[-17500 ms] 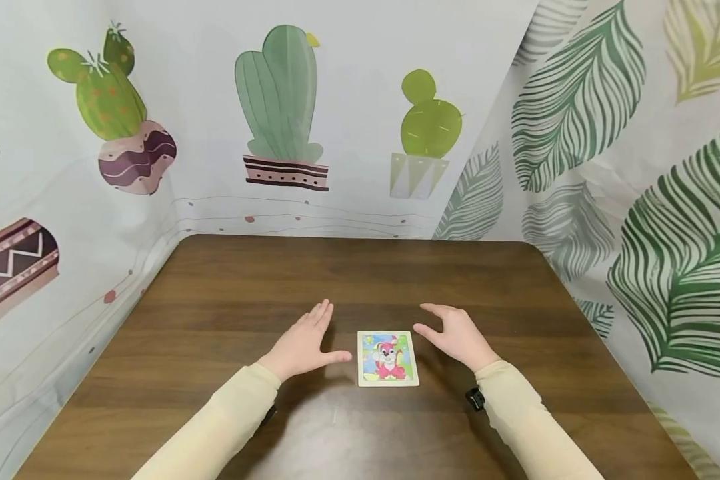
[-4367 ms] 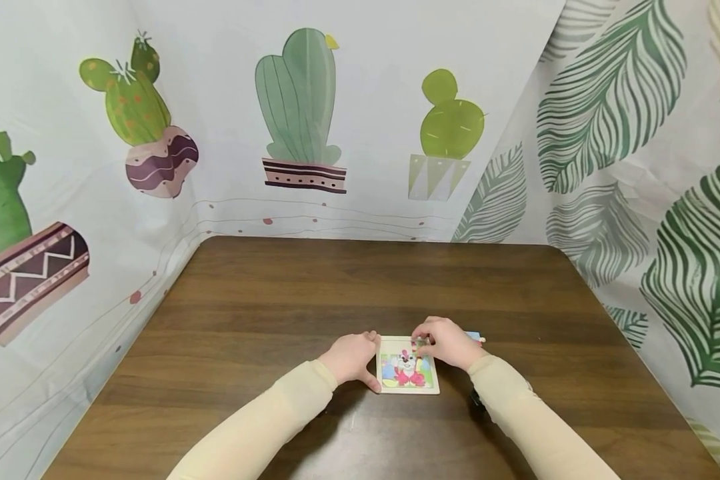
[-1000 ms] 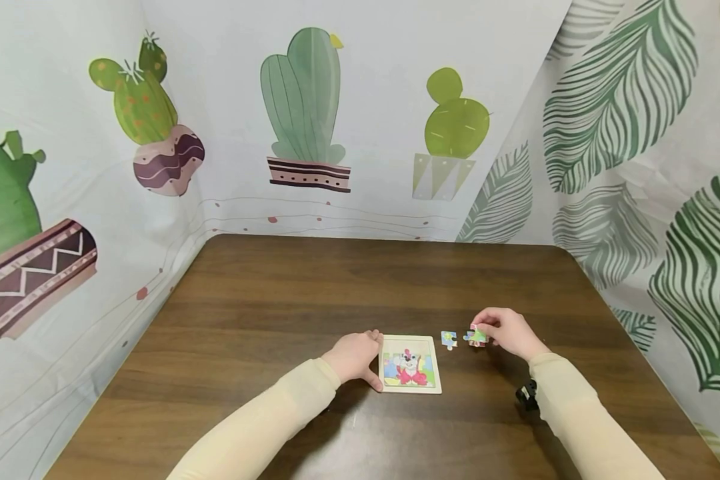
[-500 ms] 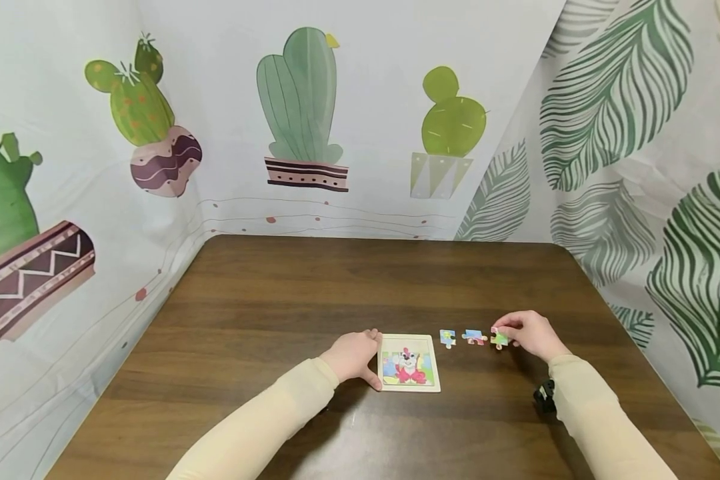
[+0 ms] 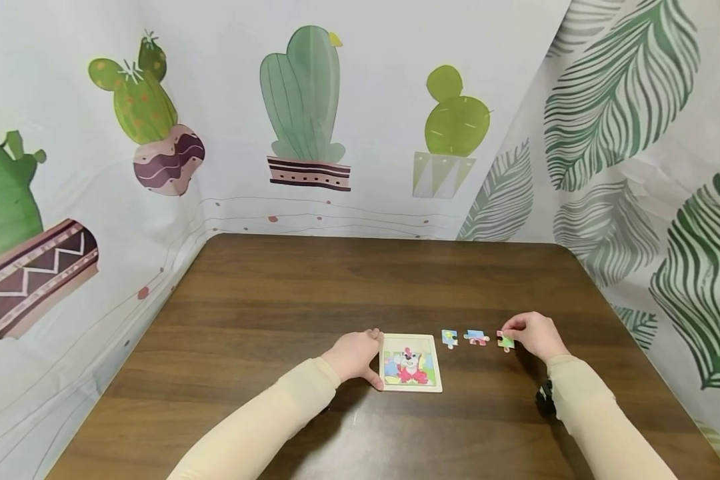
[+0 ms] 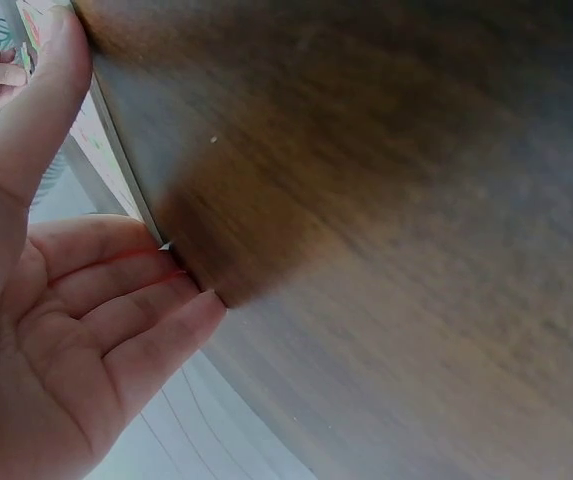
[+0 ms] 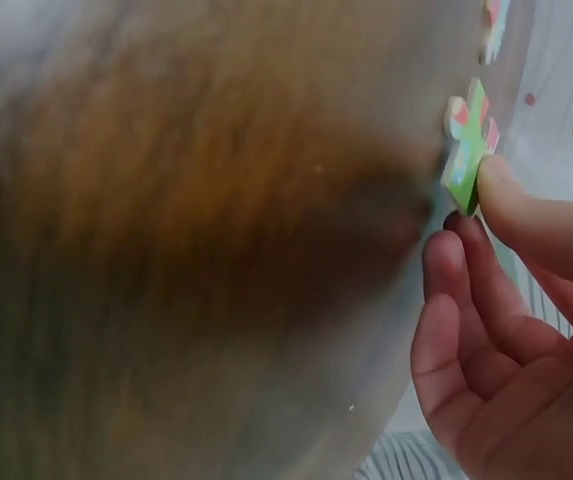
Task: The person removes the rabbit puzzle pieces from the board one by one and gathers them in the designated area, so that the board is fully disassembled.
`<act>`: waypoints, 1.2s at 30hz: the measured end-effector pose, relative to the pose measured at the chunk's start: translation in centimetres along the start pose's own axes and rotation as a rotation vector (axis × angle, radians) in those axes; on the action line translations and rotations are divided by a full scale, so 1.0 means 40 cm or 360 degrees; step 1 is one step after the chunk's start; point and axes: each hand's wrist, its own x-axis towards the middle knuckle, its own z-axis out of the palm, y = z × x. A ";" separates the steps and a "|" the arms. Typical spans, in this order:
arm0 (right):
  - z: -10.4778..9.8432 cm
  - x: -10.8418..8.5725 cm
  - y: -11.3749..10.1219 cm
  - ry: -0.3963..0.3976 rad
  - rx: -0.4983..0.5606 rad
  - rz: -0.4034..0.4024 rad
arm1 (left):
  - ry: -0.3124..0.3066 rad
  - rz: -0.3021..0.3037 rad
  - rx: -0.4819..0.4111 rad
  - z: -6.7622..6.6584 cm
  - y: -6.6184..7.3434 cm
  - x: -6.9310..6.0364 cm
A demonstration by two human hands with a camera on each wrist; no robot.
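Observation:
A square wooden puzzle board (image 5: 411, 390) lies flat on the table, its lower part filled with a pink-and-white cartoon animal and its top strip bare. Against its left edge rests my left hand (image 5: 355, 357); in the left wrist view the fingers (image 6: 141, 310) look fairly straight, and the thumb lies along the board's side. My right hand (image 5: 534, 333) pinches a green-and-pink jigsaw piece (image 5: 505, 341) between thumb and fingertips, at the table surface. In the right wrist view, this piece (image 7: 466, 165) is tilted; whether it touches the table is unclear.
Two loose jigsaw pieces lie in a row right of the board: a blue-and-yellow piece (image 5: 449, 338) and a blue-and-pink piece (image 5: 476, 337). The brown wooden table (image 5: 312, 280) meets a patterned cloth backdrop (image 5: 372, 120) at the back and sides.
The top-row pieces have come out of the board since the earliest frames. Over the last second, my right hand drew the green piece rightward, apart from the blue-and-pink one. My left hand stayed put.

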 end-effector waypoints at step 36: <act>0.085 0.031 -0.186 0.0018 0.0107 -0.0142 | 0.0022 0.0019 0.0017 -0.003 0.000 -0.003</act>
